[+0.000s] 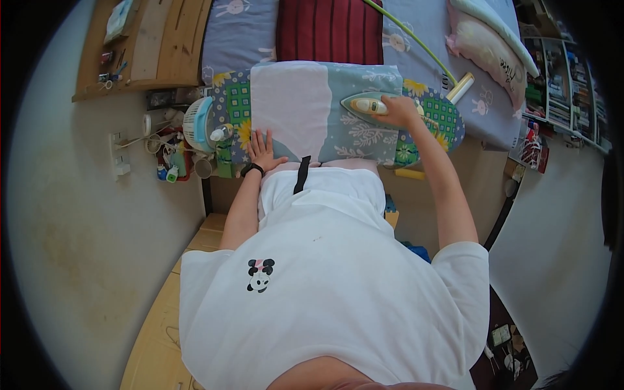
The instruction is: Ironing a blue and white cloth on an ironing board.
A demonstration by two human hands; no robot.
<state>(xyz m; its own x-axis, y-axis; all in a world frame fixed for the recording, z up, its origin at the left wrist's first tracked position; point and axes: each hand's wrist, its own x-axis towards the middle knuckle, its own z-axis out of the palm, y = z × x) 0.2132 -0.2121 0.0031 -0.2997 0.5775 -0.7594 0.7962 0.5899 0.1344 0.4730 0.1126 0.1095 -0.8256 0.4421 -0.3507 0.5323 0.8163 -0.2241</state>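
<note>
My right hand (398,111) is wrapped round the handle of a clothes iron (359,104), whose pointed tip faces left. The iron rests on the right part of a pale blue cloth (354,133) with white leaf patterns and a large pinkish-white area on its left. This cloth lies spread over an ironing board (439,117) with a yellow-flowered, green-checked cover. Flat at the cloth's lower left corner, my left hand (262,152) has its fingers spread and holds nothing. A clear spray bottle (221,134) is on the board's left end, near that hand.
A blue and white fan (198,123) stands just left of the board. Behind it is a bed (422,39) with a dark red striped cushion (329,32) and a pink pillow (484,52). A wooden desk (175,45) stands at far left, a bookshelf (565,84) at far right.
</note>
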